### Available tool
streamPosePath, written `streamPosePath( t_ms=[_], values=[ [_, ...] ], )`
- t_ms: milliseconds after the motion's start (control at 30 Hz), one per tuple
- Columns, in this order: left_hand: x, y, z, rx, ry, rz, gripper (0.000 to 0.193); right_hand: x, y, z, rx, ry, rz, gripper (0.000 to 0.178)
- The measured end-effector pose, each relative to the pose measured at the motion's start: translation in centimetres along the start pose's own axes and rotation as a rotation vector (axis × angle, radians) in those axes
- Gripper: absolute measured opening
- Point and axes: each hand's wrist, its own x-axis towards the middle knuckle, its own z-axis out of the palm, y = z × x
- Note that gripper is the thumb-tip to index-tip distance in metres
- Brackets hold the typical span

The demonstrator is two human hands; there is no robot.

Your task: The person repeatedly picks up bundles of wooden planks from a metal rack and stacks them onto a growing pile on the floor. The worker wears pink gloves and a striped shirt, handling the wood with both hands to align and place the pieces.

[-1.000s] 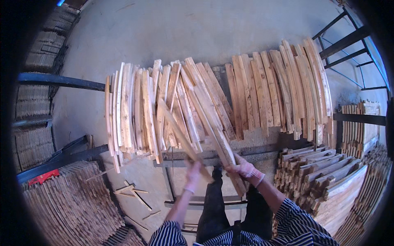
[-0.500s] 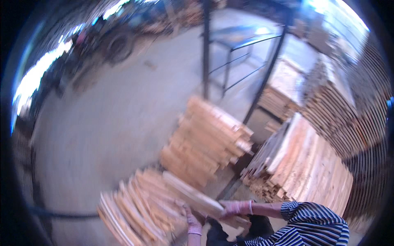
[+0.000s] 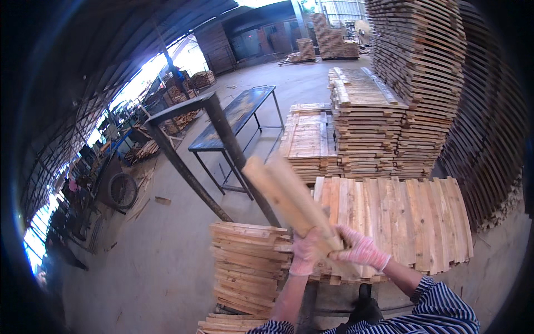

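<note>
Both my hands wear pale pink work gloves and grip a small bundle of wooden boards (image 3: 293,196), held tilted with its far end up and to the left. My left hand (image 3: 306,253) is closed on the bundle's left side near the close end. On the right side my right hand (image 3: 362,249) clamps it, thumb and fingers around the edge. How many boards are in the bundle I cannot tell. Beneath and to the right lies a wide stack of boards (image 3: 411,222). A stack of boards (image 3: 247,267) stands left of my left forearm.
A black metal frame (image 3: 222,125) rises just beyond the left stack. Behind it is a dark metal table (image 3: 233,119). Tall board piles (image 3: 420,67) and a lower pile (image 3: 367,119) stand far right. A wheel (image 3: 122,190) lies among clutter on the left.
My view has swung up and to the right. The boards in my hands have risen from beside the left stacks to over the edge of the wide right stack.
</note>
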Motion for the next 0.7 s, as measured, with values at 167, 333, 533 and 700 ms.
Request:
streamPosePath(
  t_ms=[167,333,533,700],
  values=[
    [4.8,-6.6,4.7,0.42,-0.221,-0.274,0.058,-2.4,0.0,-10.4,-0.529,0.185,0.265,0.09],
    [11.0,-16.2,9.3,0.317,-0.245,-0.25,0.034,-2.1,8.8,-19.5,-0.566,0.404,0.147,0.104],
    [13.2,-23.3,14.1,0.123,-0.057,-0.507,0.055,-8.2,4.5,-24.0,-0.456,0.54,0.043,0.098],
    [10.0,-33.2,19.3,-0.057,-0.072,-0.83,0.076,-14.3,9.0,-29.8,-0.279,0.638,0.001,0.09]
  ],
)
